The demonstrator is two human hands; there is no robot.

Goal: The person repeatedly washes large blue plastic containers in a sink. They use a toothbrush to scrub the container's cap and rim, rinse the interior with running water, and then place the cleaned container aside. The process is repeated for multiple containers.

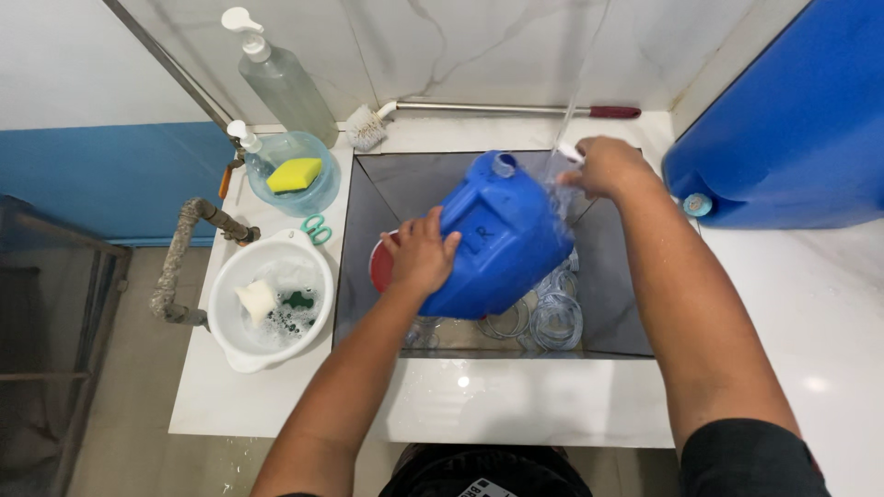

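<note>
Fingers (433, 230) of the left hand (421, 258) are spread wide and pressed flat on the side of the blue jerry can (502, 235), while the right hand (608, 167) is curled up at its far top corner where a thin water stream (569, 120) comes down; can't tell from my view what it's pinching. That can sits tilted inside the dark sink (608, 285), filling most of it, so not much spare room between its walls. Clear glasses (552, 317) and a red bowl (379, 267) crowd underneath. It's glossy, wet, open spout at top. On the left counter sits a white basin (318, 276) with suds, and there's a big blue drum (792, 120) at right.
</note>
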